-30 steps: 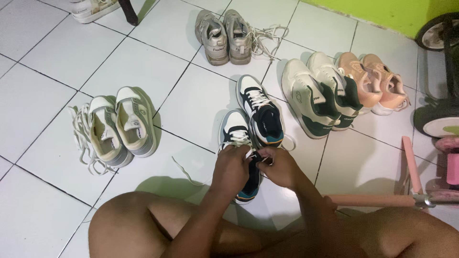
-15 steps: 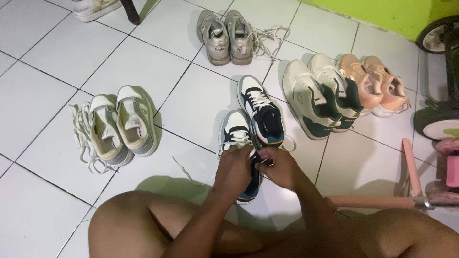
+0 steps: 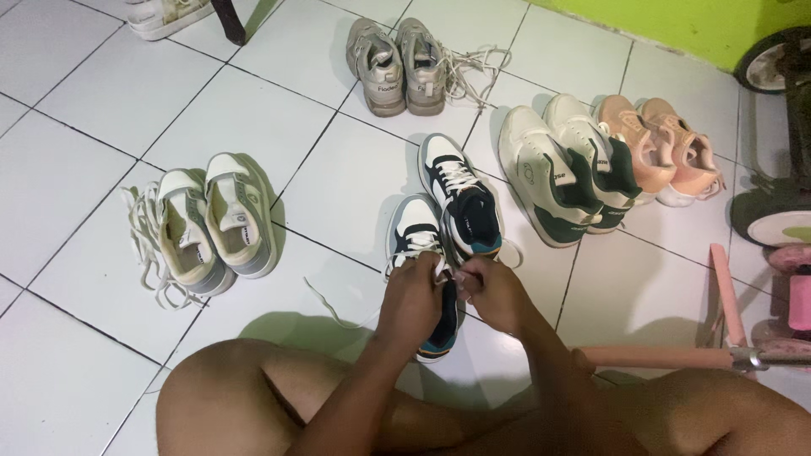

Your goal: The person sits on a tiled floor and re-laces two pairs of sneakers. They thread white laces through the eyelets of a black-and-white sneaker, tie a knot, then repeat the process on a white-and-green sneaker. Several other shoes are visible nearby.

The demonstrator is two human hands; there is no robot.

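While the person sits cross-legged on the floor, the left hand [image 3: 412, 287] and the right hand [image 3: 494, 291] meet over a navy-and-white sneaker [image 3: 422, 253], and the fingers [image 3: 435, 268] of both are pinched narrow on its white lace [image 3: 338, 311]. That shoe lies directly under the fingers, toe pointing away. One loose end of the lace trails out to the left of the fingers across the tile, so the lacing looks only partly done: the upper rows near the toe appear threaded, while the ends are not yet tied. Just beyond the fingers and slightly right, the matching sneaker [image 3: 463, 201] has its laces in place. Well to the left of the fingers sits a cream-and-grey pair [image 3: 207, 226] with laces spilling loose. To the right and farther off stand a white-and-green pair [image 3: 562, 181] and a peach pair [image 3: 667, 156]; farthest ahead is a beige pair [image 3: 397, 63], laces untidy. The floor [image 3: 110, 101] is white tile with dark grout, a green wall [image 3: 676, 21] behind and a pink scooter [image 3: 743, 338] to the right.
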